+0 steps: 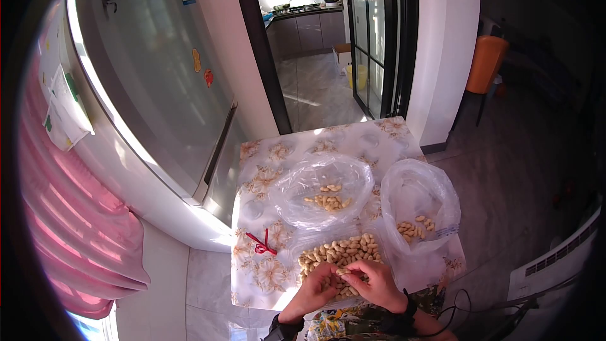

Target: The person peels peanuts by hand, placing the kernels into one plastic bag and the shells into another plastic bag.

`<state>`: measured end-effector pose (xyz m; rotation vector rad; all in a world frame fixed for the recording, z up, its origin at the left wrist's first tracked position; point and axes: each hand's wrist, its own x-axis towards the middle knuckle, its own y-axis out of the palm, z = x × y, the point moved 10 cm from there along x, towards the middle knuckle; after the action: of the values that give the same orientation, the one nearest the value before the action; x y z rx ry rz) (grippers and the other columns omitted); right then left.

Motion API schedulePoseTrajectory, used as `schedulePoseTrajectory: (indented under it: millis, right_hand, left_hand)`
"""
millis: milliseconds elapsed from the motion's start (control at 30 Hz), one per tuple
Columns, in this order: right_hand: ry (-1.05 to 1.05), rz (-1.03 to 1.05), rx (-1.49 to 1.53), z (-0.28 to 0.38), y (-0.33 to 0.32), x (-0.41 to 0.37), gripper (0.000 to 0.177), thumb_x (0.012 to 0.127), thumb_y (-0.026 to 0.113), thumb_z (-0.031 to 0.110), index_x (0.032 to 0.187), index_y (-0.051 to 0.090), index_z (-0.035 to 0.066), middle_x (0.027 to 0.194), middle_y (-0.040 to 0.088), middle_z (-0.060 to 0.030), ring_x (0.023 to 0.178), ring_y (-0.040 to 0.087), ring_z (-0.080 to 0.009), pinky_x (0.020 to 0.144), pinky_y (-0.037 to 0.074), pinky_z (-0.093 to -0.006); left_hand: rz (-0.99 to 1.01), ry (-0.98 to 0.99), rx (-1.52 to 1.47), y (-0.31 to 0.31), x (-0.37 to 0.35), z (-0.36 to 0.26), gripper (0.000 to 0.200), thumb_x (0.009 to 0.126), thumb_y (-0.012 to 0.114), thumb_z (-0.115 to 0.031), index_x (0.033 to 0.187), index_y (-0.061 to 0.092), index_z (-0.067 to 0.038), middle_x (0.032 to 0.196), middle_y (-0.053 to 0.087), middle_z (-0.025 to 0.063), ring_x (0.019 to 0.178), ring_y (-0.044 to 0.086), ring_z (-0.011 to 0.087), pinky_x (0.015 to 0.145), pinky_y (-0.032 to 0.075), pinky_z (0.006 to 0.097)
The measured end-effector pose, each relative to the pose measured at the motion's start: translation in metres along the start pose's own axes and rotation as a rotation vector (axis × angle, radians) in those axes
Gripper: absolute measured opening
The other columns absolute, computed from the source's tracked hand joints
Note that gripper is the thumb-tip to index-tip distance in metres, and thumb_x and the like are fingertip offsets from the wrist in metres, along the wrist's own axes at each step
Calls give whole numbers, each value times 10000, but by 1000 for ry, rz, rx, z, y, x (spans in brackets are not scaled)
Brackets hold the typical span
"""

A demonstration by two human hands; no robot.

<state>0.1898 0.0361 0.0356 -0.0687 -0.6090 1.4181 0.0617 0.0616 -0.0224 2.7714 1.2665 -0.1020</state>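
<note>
My left hand (319, 288) and my right hand (379, 287) meet over a clear plastic tray (295, 254) full of unshelled peanuts (338, 251). Pinched between the fingertips of both hands is one peanut (342, 272); whether its shell is cracked is too small to tell. Behind the tray lies an open clear plastic bag (287, 192) with a small pile of peanuts (328, 203) in it. A second open plastic bag (416, 183), to the right, holds several peanuts (411, 232) near its front side.
A red ribbon-like strip (261, 244) lies on the flowered tablecloth (271, 275), left of the tray. The fridge (158, 76) stands close on the left, near a pink curtain (82, 227). Beyond the table is a kitchen doorway with a glass door (369, 38). An orange chair (487, 63) stands back right.
</note>
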Motion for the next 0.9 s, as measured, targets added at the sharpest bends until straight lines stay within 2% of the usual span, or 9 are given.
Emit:
schedulePoseTrajectory:
  millis: [67,167,300,367,467,900]
  right_hand:
    - [10,7,4,-1,0,0,167,850,756,129,917,648,20,773,689,-81,673,688,-181,596,521,-293]
    - [17,10,23,-2,1,0,161,856,751,130,918,649,22,776,690,-81,674,689,-180,595,521,-295]
    - [18,16,12,0,1,0,158,859,748,130,921,651,23,781,691,-81,673,689,-181,595,521,-294]
    - [17,9,30,-1,1,0,160,863,747,136,926,654,23,785,693,-81,673,689,-181,594,520,-293]
    - [23,21,24,-3,2,-1,162,864,747,140,930,655,24,789,694,-82,672,689,-182,594,520,-292]
    - [9,19,8,-1,2,0,165,858,747,132,936,650,22,790,690,-86,676,690,-189,598,525,-297]
  left_hand:
    - [-14,45,88,-3,1,2,313,843,557,59,1147,534,-9,971,485,38,875,505,123,731,432,250]
    - [-38,23,52,-6,3,14,263,878,547,36,1138,539,-8,1003,493,60,913,513,130,745,442,268]
    - [-29,70,120,-4,4,5,221,932,530,19,1151,539,-13,1015,524,53,910,548,116,771,456,262]
    - [-7,-33,-7,1,2,1,173,989,508,-30,1157,546,-11,994,578,47,900,585,104,792,473,253]
    - [25,-50,-76,5,2,1,164,1022,478,-67,1155,551,-7,947,617,36,860,608,96,788,482,239]
    - [-48,-130,-12,-1,-1,3,141,1016,521,-92,1132,554,-20,922,604,3,815,601,66,721,479,211]
